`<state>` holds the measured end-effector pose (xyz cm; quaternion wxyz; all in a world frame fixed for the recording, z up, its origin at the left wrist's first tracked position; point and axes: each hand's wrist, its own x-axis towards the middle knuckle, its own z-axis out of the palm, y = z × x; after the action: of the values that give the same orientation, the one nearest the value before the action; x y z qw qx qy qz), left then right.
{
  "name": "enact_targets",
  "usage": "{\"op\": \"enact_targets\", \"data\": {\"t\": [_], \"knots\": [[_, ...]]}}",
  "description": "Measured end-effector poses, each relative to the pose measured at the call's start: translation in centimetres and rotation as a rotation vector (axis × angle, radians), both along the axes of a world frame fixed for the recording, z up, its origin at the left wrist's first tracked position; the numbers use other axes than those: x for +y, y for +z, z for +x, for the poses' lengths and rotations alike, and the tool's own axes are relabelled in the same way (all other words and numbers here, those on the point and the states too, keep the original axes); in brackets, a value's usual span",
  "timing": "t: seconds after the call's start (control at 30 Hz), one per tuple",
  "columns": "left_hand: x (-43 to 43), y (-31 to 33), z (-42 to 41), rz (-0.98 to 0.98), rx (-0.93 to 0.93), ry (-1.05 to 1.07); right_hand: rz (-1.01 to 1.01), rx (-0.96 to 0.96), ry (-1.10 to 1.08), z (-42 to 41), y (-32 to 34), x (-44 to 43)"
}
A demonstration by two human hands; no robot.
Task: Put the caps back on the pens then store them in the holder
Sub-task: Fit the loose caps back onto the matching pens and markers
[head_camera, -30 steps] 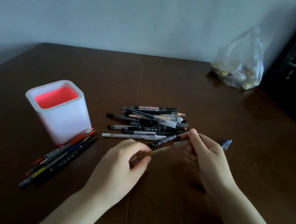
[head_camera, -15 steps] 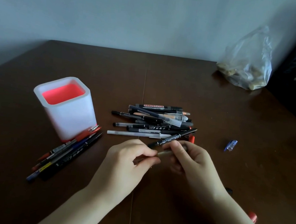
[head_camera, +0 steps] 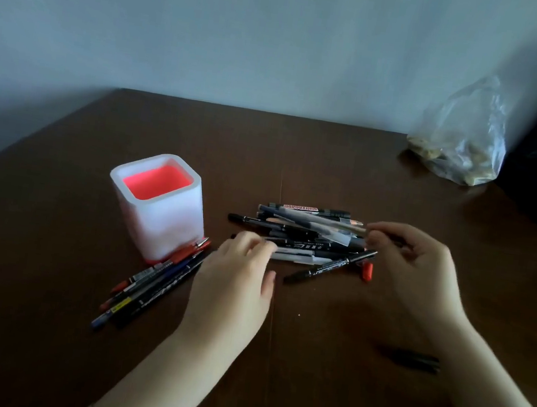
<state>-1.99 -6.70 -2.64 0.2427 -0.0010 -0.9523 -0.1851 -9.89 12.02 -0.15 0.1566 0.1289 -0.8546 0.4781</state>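
A white holder (head_camera: pixel 158 202) with a red inside stands upright at the left. A pile of pens (head_camera: pixel 304 232) lies in the middle of the brown table (head_camera: pixel 333 164). My right hand (head_camera: pixel 415 267) is at the pile's right end, thumb and forefinger pinched on the tip of a thin pen (head_camera: pixel 349 227) lying on top. My left hand (head_camera: pixel 236 284) hovers palm down at the pile's left end, fingers curled over a white pen (head_camera: pixel 297 258), holding nothing that I can see. A black marker (head_camera: pixel 330 267) and a red cap (head_camera: pixel 367 271) lie in front of the pile.
Several pens (head_camera: pixel 154 284) lie in a row against the holder's front right corner. A black pen or cap (head_camera: pixel 410 360) lies by my right forearm. A clear plastic bag (head_camera: pixel 463 140) sits at the far right edge, beside dark furniture.
Both hands have moved from in front of the pile onto it. The thin pen held between them now rests on top of the pile. My left hand has let go of it.
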Motion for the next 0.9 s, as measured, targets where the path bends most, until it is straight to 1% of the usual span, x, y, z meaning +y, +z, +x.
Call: {"op": "enact_targets", "data": {"t": [0.07, 0.13, 0.23, 0.3, 0.33, 0.4, 0.5, 0.57, 0.6, 0.73, 0.83, 0.9], "knots": [[-0.7, 1.0, 0.2, -0.100, -0.180, 0.153, 0.062, 0.018, 0.001, -1.8, 0.7, -0.3], [-1.4, 1.9, 0.3, -0.183, -0.311, 0.317, 0.165, 0.000, 0.058, -3.4, 0.9, -1.1], [-2.1, 2.3, 0.1, -0.247, -0.484, 0.466, 0.353, -0.027, 0.100, -5.3, -0.2, -1.8], [-2.1, 2.2, 0.0, -0.261, -0.580, 0.499, 0.444, -0.021, 0.072, -5.7, -0.7, -1.4], [-2.0, 2.1, 0.0, -0.271, -0.600, 0.502, 0.458, -0.006, 0.050, -5.6, -0.8, -1.0], [-2.0, 2.0, 0.0, -0.285, -0.618, 0.488, 0.441, 0.034, 0.017, -4.6, -0.7, 0.1], [-1.6, 1.7, -0.1, -0.278, -0.640, 0.428, 0.445, 0.062, 0.023, -2.4, -0.3, 2.7], [-1.0, 1.5, -0.2, -0.252, -0.603, 0.305, 0.481, 0.006, 0.051, -0.6, 0.2, 4.7], [-0.6, 1.3, -0.1, -0.201, -0.558, 0.218, 0.510, -0.050, 0.081, 0.3, 0.5, 5.7], [1.1, 0.8, 0.8, 0.112, -0.292, -0.074, 0.648, -0.294, 0.209, 3.2, 0.6, 8.3], [1.6, 0.5, 0.9, 0.219, -0.175, -0.178, 0.774, -0.444, 0.280, 4.1, -0.2, 8.1], [1.6, 0.2, 0.5, 0.282, -0.142, -0.187, 0.824, -0.436, 0.290, 4.2, -0.4, 7.4]]}}
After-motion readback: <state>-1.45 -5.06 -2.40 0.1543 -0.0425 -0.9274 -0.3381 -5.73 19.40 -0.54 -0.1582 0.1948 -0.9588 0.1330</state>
